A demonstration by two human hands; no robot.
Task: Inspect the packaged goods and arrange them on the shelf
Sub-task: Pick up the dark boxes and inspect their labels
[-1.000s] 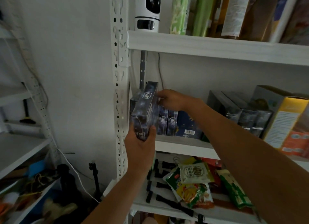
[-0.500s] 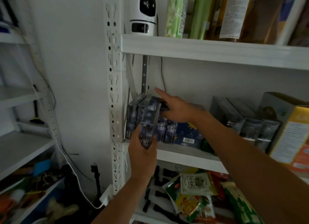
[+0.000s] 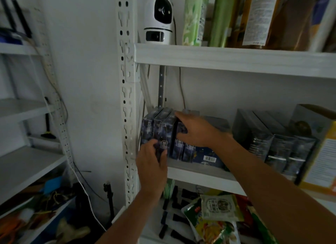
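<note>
Seemingly both hands (image 3: pixel 151 162) grip dark box (image 3: pixel 164 132) upright on shelf (image 3: pixel 200 172)

White security camera (image 3: pixel 160 20) beside loose cables (image 3: pixel 80 182).

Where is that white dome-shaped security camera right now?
The white dome-shaped security camera stands at the left end of the top white shelf board, beside the slotted white upright post and left of a green patterned pack.

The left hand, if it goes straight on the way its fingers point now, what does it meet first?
The left hand is already on the front of a dark blue box in the row at the shelf's left end. Going straight on, it would press that box deeper; what lies behind is hidden.
</note>
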